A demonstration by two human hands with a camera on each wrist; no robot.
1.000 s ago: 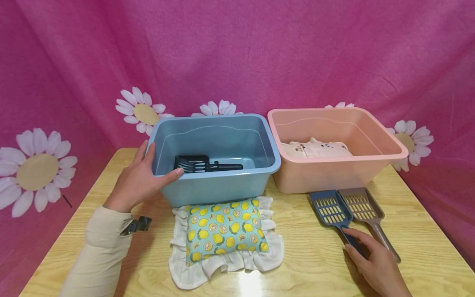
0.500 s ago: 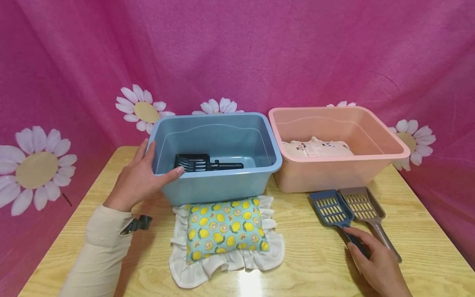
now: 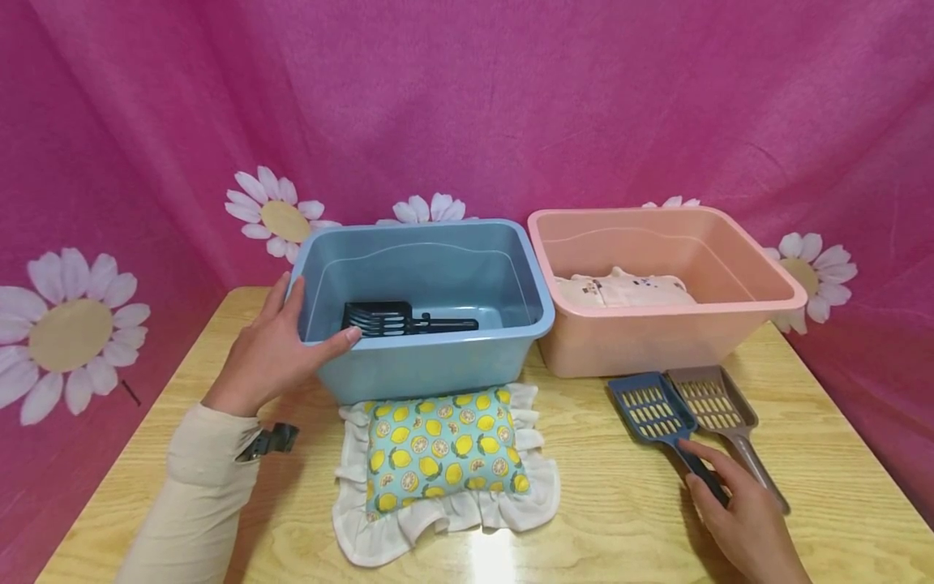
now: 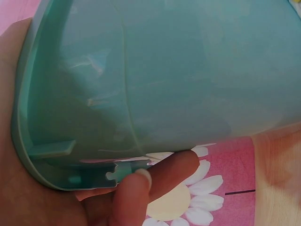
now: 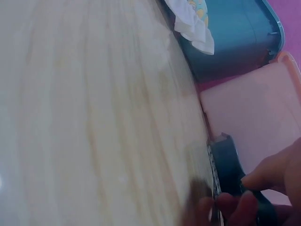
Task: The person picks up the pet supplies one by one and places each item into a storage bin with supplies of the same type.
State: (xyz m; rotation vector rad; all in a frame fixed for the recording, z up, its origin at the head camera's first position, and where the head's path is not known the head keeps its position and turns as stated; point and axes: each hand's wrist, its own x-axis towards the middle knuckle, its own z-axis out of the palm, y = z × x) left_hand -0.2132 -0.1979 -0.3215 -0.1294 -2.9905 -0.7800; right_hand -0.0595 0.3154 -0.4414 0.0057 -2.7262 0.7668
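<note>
Magenta cloth (image 3: 467,105) behind a wooden table (image 3: 584,487)

Left hand (image 3: 272,361), fingers spread, grips a blue bin (image 3: 430,367); right hand (image 3: 746,515), fingers nearly together, pinches a navy scoop (image 3: 666,435).

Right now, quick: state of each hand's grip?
Left hand: closed, holding the blue bin by its rim.
Right hand: closed, holding the blue scoop by its handle.
</note>
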